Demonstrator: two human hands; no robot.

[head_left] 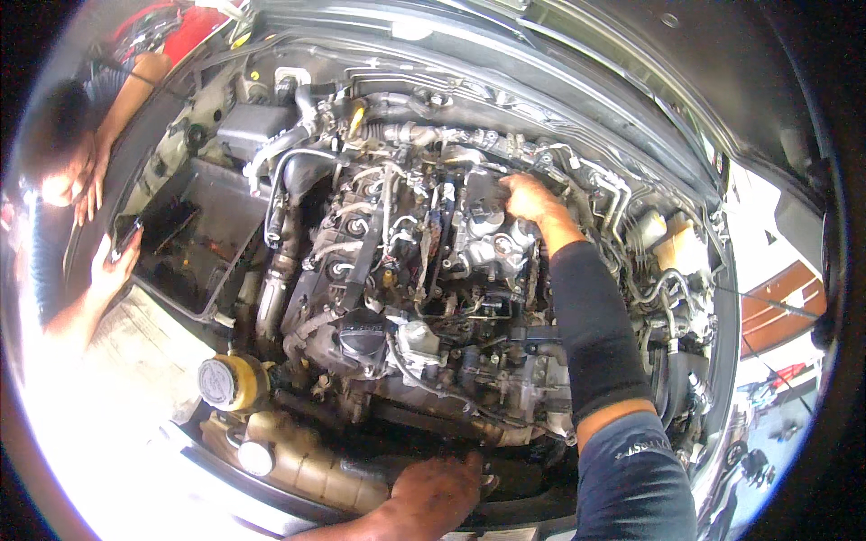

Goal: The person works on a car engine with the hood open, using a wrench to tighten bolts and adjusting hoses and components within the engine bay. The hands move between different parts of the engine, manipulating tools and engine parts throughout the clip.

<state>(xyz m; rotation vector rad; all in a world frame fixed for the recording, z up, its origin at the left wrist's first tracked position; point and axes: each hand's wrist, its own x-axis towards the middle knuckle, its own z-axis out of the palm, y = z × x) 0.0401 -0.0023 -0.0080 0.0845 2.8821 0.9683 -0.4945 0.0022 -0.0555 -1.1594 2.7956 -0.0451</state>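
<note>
Reaching across the engine, my right hand has its fingers curled against the upper right edge of a black housing. This housing sits on a silvery cast-metal part. What the fingertips pinch behind it is partly hidden. A black sleeve covers my right forearm. My left hand is low at the front of the engine bay, knuckles up and fingers curled, beside a small shiny metal bit. Whatever lies under those fingers is in shadow.
A yellow-collared reservoir cap and a tan tank with a white cap stand front left. Behind them is an open black box. At the left edge another person's hand holds a small dark object. The raised hood hangs above.
</note>
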